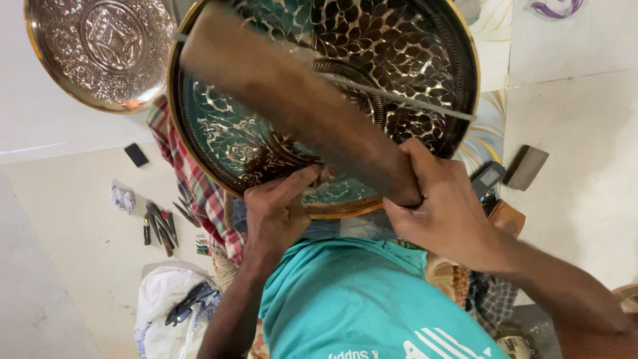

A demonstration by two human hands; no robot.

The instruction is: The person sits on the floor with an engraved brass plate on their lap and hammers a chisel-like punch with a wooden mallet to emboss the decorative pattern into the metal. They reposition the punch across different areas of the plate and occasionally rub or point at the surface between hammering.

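pale tiled floor [585, 199] all around, with a second embossed metal plate [100, 50] lying top left, a bunch of small hand tools [159, 226] scattered nearby, and a white cloth [159, 299].

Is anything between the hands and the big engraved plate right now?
Nothing visible. The left hand already rests its fingers on the plate near its lower rim. The right hand grips a wooden mallet, blurred, which lies across the plate's face. A thin rod also crosses the plate.
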